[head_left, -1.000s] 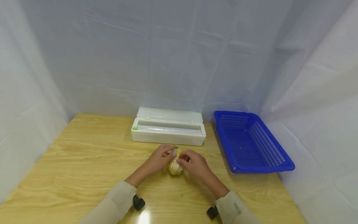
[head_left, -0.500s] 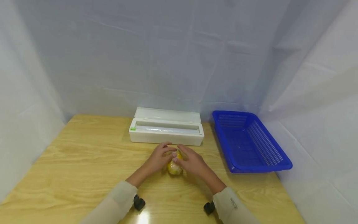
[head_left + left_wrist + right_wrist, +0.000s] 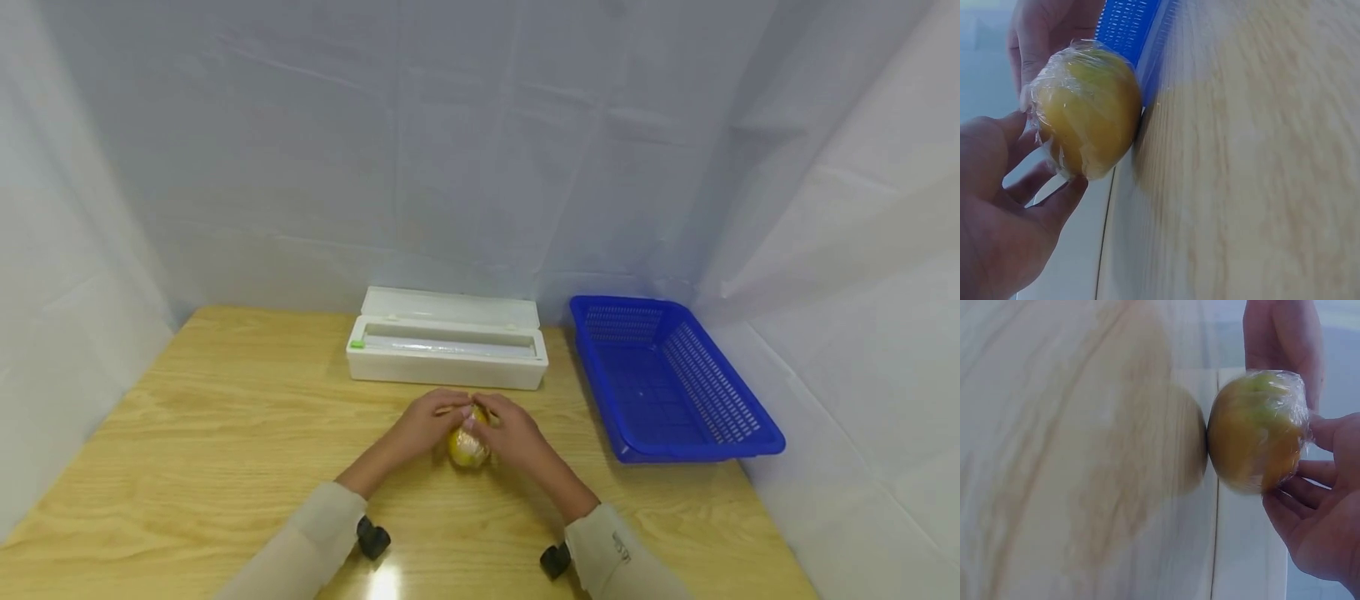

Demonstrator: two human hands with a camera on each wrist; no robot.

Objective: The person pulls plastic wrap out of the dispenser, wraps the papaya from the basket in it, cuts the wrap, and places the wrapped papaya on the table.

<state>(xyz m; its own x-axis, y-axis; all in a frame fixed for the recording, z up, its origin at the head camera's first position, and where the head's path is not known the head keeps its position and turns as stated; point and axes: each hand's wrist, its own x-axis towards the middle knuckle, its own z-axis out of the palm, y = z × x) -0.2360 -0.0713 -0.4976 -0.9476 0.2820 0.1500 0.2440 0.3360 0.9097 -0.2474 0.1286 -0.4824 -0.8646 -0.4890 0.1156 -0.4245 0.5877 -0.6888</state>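
Note:
A round yellow-orange fruit (image 3: 467, 452), greenish on one side, sits on the table wrapped in clear cling film. The film is bunched and wrinkled on its upper side, as the left wrist view of the fruit (image 3: 1094, 112) shows. My left hand (image 3: 422, 427) holds it from the left, thumb on the gathered film and fingertips on the far side. From the right, my right hand (image 3: 516, 431) holds it the same way, its thumb near the left thumb. Both hands hide the fruit's far top in the head view.
Behind the hands stands a white cling film box (image 3: 448, 367) with its lid up, a film roll inside and a green slider at its left end. A blue plastic basket (image 3: 622, 417) is at the right of the wooden table (image 3: 225, 433). White sheeting surrounds the table.
My right fingers, pinching at the film a second ago, have spread forward round the fruit's far side. The film tuft then showing above it is now pressed down or hidden. My left hand barely moved.

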